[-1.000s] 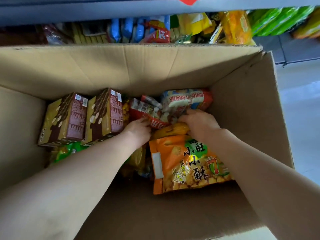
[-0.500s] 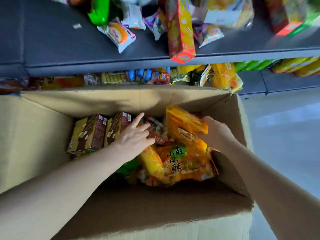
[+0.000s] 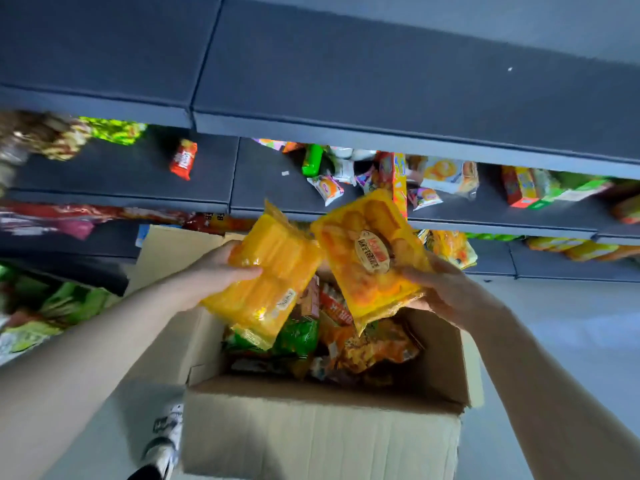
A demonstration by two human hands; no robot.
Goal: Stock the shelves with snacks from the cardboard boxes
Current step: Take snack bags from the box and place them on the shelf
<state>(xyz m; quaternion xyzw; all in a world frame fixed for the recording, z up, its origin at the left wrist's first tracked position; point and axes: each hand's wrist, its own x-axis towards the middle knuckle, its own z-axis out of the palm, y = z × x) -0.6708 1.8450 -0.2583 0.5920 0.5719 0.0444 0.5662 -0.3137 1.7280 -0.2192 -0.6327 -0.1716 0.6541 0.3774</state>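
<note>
Above the open cardboard box (image 3: pixel 322 431) I hold two yellow snack packs. My left hand (image 3: pixel 211 275) grips the plain yellow pack (image 3: pixel 270 271) by its left edge, thumb on top. My right hand (image 3: pixel 446 289) grips the yellow pack with an oval red label (image 3: pixel 370 258) from its lower right side. Both packs are lifted clear of the box and tilted, their upper corners nearly meeting. More orange, green and red snack bags (image 3: pixel 346 337) lie inside the box.
Dark grey shelves (image 3: pixel 346 81) rise behind the box. The top one is bare; the middle shelf (image 3: pixel 131 174) carries a red bar (image 3: pixel 183 163) and several scattered packets at right. Lower shelves hold more packets. My shoe (image 3: pixel 162 441) stands left of the box on the pale floor.
Both hands came up out of the box, each with a yellow pack; the left hand was empty half a second ago. My view has tilted up toward the shelves.
</note>
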